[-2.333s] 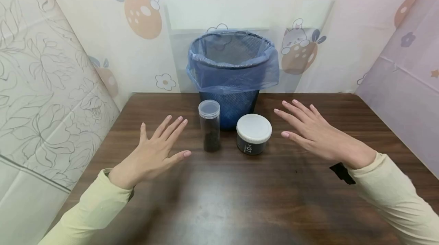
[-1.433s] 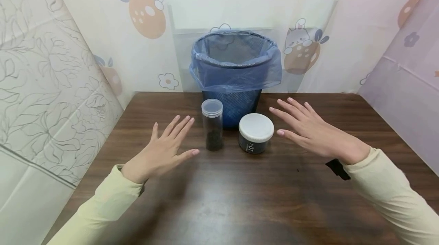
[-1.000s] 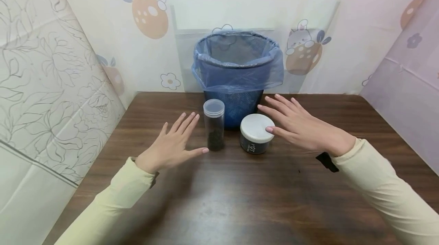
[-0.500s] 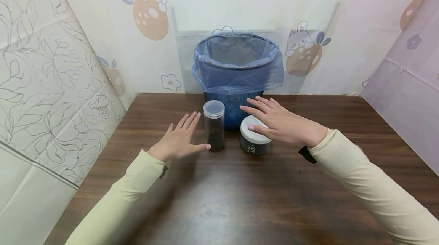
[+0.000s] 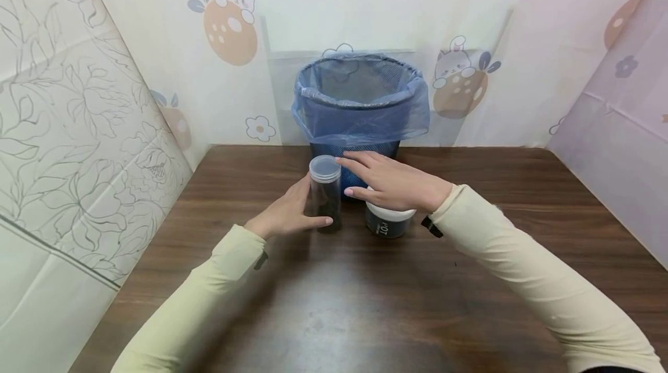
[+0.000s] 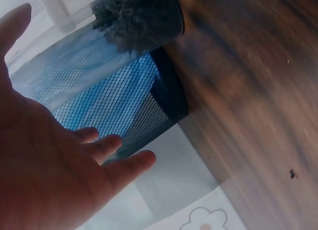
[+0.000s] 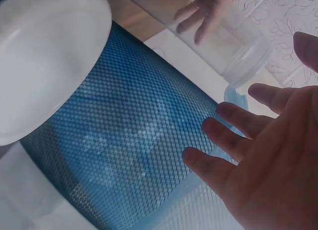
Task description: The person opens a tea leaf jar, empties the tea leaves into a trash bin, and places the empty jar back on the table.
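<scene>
So the dark wood table (image 5: pixel 334 303) is the biggest thing here, and a mesh bin (image 7: pixel 124 115) stands at its far side, roughly in the middle. A blue bag (image 5: pixel 360 120) lines it and droops over the rim.

Then the hands. The left hand (image 5: pixel 284 214) is right up against the left side of the clear jar (image 5: pixel 327 192), thumb across the near side, other fingers off toward the far side. It looks like a half-ring around the body, but the digits are apart, not clamped. In the left wrist view I see a gap at the fingers; can't tell if the thumb touches. The right hand (image 5: pixel 394 183) comes in from the right, palm above the tub, fingers straight and spread, pointing left at the jar's top. Nothing in it either.

The relation that matters, imo: the jar stands upright, long axis vertical, just in front of the bin and left of the tub, so it sits between the two hands. The left is nearer to its body, the right only near its lid (image 5: pixel 325 167), with a gap in the right wrist view.

The white-topped tub (image 5: pixel 386 225) is upright too, partly hidden under the right hand.

Smallest bit: dark shredded stuff (image 6: pixel 139 19) at the jar's bottom.
</scene>
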The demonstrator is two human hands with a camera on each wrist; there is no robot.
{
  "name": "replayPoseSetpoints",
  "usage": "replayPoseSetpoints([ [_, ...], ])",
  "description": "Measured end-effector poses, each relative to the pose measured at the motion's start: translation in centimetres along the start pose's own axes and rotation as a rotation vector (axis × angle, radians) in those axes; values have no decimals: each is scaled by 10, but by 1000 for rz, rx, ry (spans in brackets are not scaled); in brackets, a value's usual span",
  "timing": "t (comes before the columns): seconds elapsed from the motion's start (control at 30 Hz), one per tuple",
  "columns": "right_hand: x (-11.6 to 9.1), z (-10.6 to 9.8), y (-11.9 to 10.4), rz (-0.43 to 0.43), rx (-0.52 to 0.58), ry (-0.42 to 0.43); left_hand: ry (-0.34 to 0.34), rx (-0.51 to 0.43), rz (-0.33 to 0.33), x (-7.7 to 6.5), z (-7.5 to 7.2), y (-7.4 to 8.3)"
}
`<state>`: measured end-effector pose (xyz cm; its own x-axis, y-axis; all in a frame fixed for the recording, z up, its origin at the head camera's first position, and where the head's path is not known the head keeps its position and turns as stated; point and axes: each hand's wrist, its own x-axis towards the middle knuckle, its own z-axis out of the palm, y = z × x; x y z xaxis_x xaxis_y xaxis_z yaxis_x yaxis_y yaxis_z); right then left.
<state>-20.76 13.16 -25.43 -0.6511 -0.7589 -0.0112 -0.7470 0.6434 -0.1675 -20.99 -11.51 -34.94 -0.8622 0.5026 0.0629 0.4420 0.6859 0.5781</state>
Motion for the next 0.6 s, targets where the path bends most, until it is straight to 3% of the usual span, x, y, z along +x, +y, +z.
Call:
replayPoseSetpoints([
  [0.13,12,0,-4,-12,-23,7,-10,-77,4,4,5,0],
  [0.33,28,2,-9,-35,-42,27,-28,-190,-59,7,12,2],
  [0.47,37,3,-12,-48,-33,46,-34,-229,-93,8,15,3],
  [0.6,44,5,-14,-53,-17,55,-24,-251,-78,10,17,3],
])
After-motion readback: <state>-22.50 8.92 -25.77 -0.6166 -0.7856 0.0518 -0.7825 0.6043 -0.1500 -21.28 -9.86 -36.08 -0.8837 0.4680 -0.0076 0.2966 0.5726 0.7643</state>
